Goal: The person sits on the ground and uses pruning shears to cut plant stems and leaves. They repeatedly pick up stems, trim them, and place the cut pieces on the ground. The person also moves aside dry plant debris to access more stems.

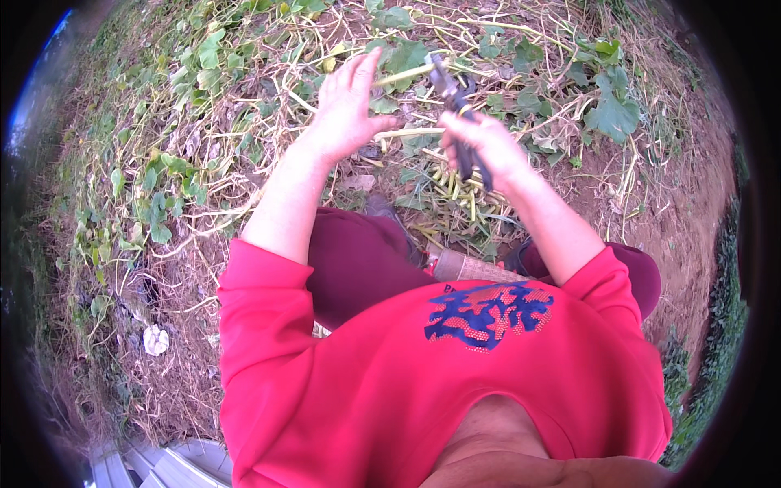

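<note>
My right hand (485,143) grips a pair of pruning shears (450,88) by its dark handles, blades pointing up and away. Beside the blades lies the end of a pale green stem (406,74); whether they touch it I cannot tell. My left hand (348,104) hovers over the vines to the left, fingers raised and thumb spread, with nothing visibly held. Between the two hands runs another pale stem (415,132). Several short cut stems (464,195) lie heaped on the ground below my right hand. Large green leaves (406,56) show behind the hands.
Tangled vines (244,146) and dry stalks spread over the soil to the left and ahead. Bare earth (677,207) stretches along the right. My shoe (383,207) stands near the heap. A white object (156,340) lies at left, and grey corrugated sheets (177,466) at bottom left.
</note>
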`<state>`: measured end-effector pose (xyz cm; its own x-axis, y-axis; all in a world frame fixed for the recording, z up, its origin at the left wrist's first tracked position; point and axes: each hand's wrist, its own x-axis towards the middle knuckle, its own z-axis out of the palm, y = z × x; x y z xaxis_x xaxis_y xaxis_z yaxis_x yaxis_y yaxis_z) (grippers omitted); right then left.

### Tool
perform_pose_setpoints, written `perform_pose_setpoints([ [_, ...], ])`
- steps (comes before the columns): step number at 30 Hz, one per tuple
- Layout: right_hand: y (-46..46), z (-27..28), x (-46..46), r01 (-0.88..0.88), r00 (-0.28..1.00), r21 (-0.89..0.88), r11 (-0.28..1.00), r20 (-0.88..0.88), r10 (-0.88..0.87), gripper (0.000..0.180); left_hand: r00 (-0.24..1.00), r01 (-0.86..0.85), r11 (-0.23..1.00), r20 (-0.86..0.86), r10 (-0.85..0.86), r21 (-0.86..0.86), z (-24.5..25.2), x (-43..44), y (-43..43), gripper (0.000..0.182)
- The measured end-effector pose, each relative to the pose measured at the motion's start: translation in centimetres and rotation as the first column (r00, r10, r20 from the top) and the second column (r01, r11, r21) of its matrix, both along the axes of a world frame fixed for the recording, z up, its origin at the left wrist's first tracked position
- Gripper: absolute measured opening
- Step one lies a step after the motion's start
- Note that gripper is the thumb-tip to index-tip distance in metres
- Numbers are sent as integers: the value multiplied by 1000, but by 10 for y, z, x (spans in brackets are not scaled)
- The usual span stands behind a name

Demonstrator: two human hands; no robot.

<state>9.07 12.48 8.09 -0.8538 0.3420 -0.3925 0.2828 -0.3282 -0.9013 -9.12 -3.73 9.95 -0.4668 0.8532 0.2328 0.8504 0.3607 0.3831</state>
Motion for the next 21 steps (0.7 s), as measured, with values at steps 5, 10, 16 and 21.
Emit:
perform_pose_setpoints([
  [5, 38, 33, -1, 82, 987, -19, 996, -137, -84, 41, 958, -105, 994, -266, 108, 25, 9, -19, -24, 105],
  [10, 36, 45, 0, -2, 970, -87, 996, -243, -19, 42, 906, -333, 940, -249, 342, 77, 5, -47, -45, 106],
  [16, 36, 44, -2, 18, 978, -251, 968, -198, -70, 49, 910, -377, 921, 147, 388, -98, -3, -64, -98, 64],
  [21, 32, 41, 5, 2, 971, -227, 974, -232, -56, 48, 894, -437, 882, -21, 447, 175, -36, -55, -165, 49],
])
